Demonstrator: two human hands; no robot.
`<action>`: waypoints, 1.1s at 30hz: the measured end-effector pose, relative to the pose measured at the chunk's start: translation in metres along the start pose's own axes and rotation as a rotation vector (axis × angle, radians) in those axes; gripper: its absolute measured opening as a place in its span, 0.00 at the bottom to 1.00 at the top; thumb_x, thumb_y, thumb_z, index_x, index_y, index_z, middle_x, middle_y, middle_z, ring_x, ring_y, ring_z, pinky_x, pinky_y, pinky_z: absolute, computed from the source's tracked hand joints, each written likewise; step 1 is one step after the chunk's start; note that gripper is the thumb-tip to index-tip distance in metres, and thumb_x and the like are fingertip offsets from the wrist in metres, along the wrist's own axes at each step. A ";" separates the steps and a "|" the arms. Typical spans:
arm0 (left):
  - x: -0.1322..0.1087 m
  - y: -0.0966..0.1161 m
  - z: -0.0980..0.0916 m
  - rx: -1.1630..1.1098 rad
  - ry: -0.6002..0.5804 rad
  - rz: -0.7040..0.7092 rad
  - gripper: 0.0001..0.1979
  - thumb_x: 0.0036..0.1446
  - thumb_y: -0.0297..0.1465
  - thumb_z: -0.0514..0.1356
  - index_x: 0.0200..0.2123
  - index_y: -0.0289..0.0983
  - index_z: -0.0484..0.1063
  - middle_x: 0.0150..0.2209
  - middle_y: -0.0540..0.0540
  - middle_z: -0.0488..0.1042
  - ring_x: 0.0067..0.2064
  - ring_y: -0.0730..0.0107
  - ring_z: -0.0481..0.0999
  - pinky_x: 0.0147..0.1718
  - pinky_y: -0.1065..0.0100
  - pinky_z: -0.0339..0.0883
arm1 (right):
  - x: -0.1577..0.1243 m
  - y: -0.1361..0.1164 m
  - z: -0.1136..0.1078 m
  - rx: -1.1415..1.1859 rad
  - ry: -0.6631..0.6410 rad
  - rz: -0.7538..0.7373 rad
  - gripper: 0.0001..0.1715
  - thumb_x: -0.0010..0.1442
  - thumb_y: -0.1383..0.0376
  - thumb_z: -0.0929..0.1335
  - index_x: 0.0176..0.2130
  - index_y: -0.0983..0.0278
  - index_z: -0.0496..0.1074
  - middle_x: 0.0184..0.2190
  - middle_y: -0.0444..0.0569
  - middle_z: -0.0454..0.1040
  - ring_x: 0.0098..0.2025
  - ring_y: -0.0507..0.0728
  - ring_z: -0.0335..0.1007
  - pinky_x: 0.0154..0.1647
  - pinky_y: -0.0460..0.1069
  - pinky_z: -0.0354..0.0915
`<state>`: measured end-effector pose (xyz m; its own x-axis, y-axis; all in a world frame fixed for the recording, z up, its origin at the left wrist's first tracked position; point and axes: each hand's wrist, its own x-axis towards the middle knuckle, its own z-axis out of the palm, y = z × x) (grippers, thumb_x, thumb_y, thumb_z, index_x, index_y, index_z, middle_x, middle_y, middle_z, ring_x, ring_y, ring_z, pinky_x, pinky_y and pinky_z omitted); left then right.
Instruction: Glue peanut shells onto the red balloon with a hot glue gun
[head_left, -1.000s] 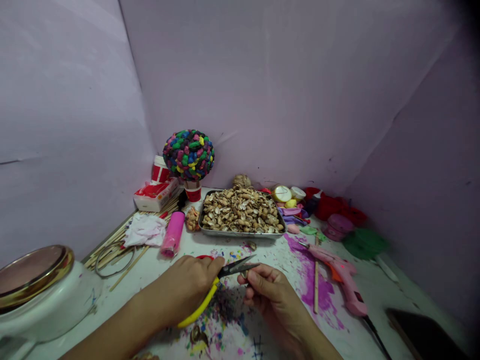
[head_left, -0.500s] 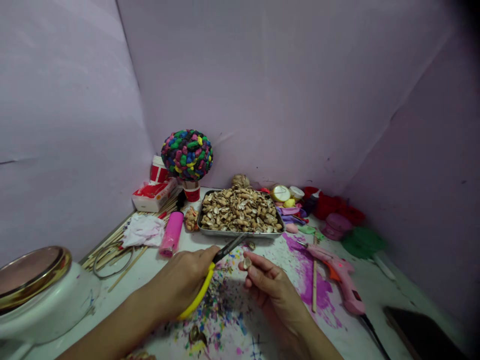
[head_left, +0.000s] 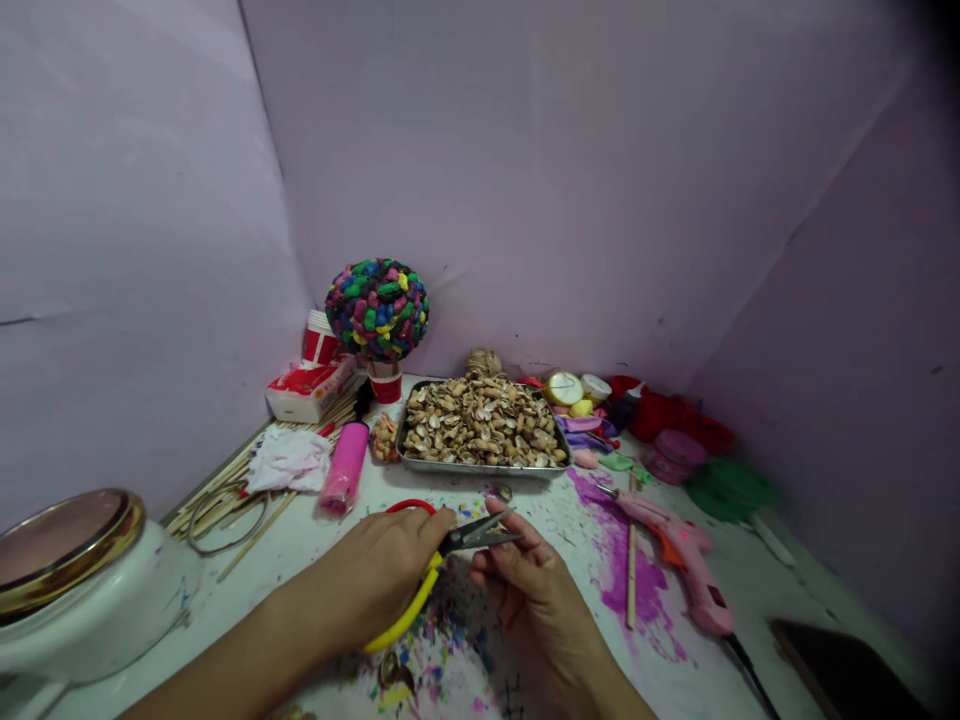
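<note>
My left hand [head_left: 382, 575] is closed round a pair of scissors [head_left: 450, 565] with a yellow and a red handle; the dark blades point right. My right hand [head_left: 525, 590] is pinched just under the blade tips; what it holds is hidden behind the fingers and blades. Both hands hover over the paint-speckled tabletop [head_left: 465, 660]. A metal tray [head_left: 480, 466] heaped with nut shells lies just beyond the hands. A small shell piece [head_left: 504, 491] lies between tray and hands.
A pink glue gun [head_left: 679, 560] and a wooden stick [head_left: 632, 570] lie right of the hands. A pink lighter [head_left: 345, 468], skewers, a tissue pack and a multicoloured shell ball [head_left: 377, 308] on a red cup stand at left. A white pot [head_left: 82, 580] sits near left.
The scissors swung from pointing up toward the tray back to level, blades at my right fingertips. The shell seen in my right fingers half a second ago is hidden now.
</note>
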<state>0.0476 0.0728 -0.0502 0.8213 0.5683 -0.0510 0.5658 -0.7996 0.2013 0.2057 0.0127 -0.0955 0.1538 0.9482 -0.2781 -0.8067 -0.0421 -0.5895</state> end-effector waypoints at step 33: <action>-0.003 -0.004 -0.002 0.137 -0.027 0.095 0.17 0.54 0.20 0.48 0.46 0.37 0.63 0.30 0.45 0.75 0.27 0.65 0.73 0.26 0.68 0.65 | 0.002 -0.003 -0.006 -0.248 0.046 -0.158 0.13 0.29 0.68 0.79 0.21 0.66 0.78 0.19 0.43 0.78 0.21 0.48 0.71 0.26 0.40 0.68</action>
<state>0.0428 0.0742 -0.0486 0.8722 0.4850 -0.0643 0.4887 -0.8695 0.0714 0.2118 0.0125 -0.0985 0.2966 0.9342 -0.1983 -0.6072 0.0241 -0.7942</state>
